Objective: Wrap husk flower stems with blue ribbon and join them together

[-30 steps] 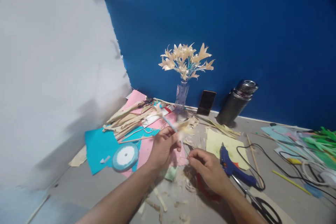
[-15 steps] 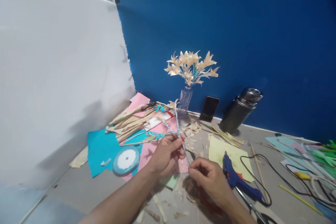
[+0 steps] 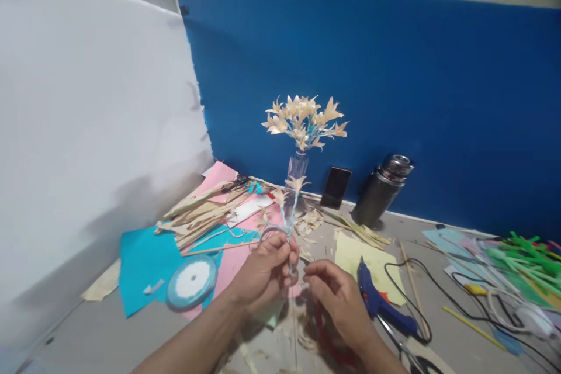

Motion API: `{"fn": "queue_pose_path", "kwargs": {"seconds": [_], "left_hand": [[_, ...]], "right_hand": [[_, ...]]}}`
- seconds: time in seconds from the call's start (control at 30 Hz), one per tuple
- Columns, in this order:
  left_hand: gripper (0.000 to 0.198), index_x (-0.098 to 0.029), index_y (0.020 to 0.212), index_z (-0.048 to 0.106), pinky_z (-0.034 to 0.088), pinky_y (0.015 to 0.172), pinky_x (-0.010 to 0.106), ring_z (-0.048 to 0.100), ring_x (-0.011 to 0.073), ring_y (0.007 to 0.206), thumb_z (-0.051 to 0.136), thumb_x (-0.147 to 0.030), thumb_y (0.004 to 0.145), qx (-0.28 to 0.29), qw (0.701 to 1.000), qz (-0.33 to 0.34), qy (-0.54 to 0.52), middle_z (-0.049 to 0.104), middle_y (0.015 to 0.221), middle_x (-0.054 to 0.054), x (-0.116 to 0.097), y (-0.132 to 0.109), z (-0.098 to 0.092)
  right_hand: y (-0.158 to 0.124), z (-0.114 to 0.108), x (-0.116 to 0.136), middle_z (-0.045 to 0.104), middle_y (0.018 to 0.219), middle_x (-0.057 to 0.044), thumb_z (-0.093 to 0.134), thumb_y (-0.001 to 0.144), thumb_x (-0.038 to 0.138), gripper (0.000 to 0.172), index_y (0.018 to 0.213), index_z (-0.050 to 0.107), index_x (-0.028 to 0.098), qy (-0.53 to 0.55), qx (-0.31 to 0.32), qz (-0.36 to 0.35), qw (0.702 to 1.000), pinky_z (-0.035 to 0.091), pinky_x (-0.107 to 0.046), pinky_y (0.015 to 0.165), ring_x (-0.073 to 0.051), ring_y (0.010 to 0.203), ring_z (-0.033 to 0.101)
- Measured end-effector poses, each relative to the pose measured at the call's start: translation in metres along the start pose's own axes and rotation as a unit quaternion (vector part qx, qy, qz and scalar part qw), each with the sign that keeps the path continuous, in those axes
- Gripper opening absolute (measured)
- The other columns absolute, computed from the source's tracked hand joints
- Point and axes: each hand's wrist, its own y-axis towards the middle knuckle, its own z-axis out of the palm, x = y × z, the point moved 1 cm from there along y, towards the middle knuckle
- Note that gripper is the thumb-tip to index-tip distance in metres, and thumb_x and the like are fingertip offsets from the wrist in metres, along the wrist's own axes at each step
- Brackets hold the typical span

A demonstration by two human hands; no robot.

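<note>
My left hand [image 3: 274,260] pinches the stem of a handmade flower spray [image 3: 288,225]. Its pale, husk-like blossoms top thin stalks wrapped in light blue, and a thin bare wire drops below my fingers. Just to the right of the stem, my right hand [image 3: 335,289] has its thumb and curled fingers close together; whatever they may pinch is too fine to make out. Behind the spray, a clear bottle [image 3: 297,166] holds a bunch of similar cream flowers [image 3: 302,117]. A roll of light blue ribbon [image 3: 191,283] lies left of my left hand.
Right of my hands lie a blue glue gun [image 3: 381,304] with a black cord, scissors [image 3: 401,342] and yellow paper [image 3: 346,248]. A phone [image 3: 335,187] and a dark flask [image 3: 381,193] stand by the blue board. Dried husk strips [image 3: 205,204] and blue paper [image 3: 140,269] spread at left.
The spray has turned more upright, its side blossoms now closer to the main stalk. My right hand has come away from the stem's lower end. The whole view has shifted slightly.
</note>
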Motion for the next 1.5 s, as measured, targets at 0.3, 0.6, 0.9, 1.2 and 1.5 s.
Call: {"fn": "queue_pose_path", "kwargs": {"seconds": [0.3,0.6,0.9,1.2,1.5], "left_hand": [[0.020,-0.012,0.075,0.064,0.030,0.047,0.020,0.036,0.0054,0.048,0.077,-0.028,0.078,0.129,0.976,-0.170,-0.038,0.049,0.061,-0.001,0.035,-0.009,0.008],[0.032,-0.011,0.075,0.069,0.037,0.051,0.024,0.045,0.0076,0.046,0.084,-0.039,0.070,0.160,0.966,-0.202,0.016,0.056,0.057,0.001,0.041,-0.013,0.008],[0.025,-0.011,0.074,0.067,0.041,0.047,0.017,0.053,0.0059,0.046,0.084,-0.029,0.070,0.011,0.988,-0.141,0.057,0.065,0.063,0.003,0.043,0.001,-0.004],[0.027,-0.010,0.073,0.066,0.043,0.047,0.016,0.054,0.0060,0.049,0.084,-0.030,0.070,-0.033,0.983,-0.128,0.124,0.068,0.068,0.005,0.041,0.002,0.001],[0.019,-0.008,0.095,0.070,0.048,0.048,0.020,0.057,0.0076,0.048,0.071,-0.023,0.083,0.026,0.986,-0.161,0.042,0.069,0.077,0.007,0.044,0.003,-0.002]], "right_hand": [[0.008,0.000,0.000,0.063,0.060,-0.003,0.064,0.081,0.060,0.044,0.084,0.069,0.016,0.239,0.037,0.092,0.966,0.050,-0.029,0.057,-0.017,0.055,0.060],[0.002,-0.004,0.015,0.071,0.093,-0.008,0.083,0.064,0.046,0.037,0.087,0.071,0.020,0.362,0.042,0.103,0.925,0.055,-0.029,0.065,-0.019,0.073,0.066],[0.009,-0.006,0.008,0.067,0.070,0.001,0.086,0.069,0.031,0.028,0.082,0.064,0.020,0.394,-0.027,0.035,0.918,0.052,-0.026,0.054,-0.014,0.057,0.061],[0.007,-0.014,0.001,0.063,0.065,0.003,0.081,0.073,0.035,0.028,0.091,0.068,0.018,0.243,-0.118,0.060,0.961,0.044,-0.021,0.052,-0.010,0.054,0.055],[0.011,-0.017,-0.005,0.055,0.062,0.004,0.084,0.070,0.039,0.031,0.084,0.067,0.017,0.280,-0.131,0.076,0.948,0.041,-0.023,0.049,-0.010,0.053,0.050]]}}
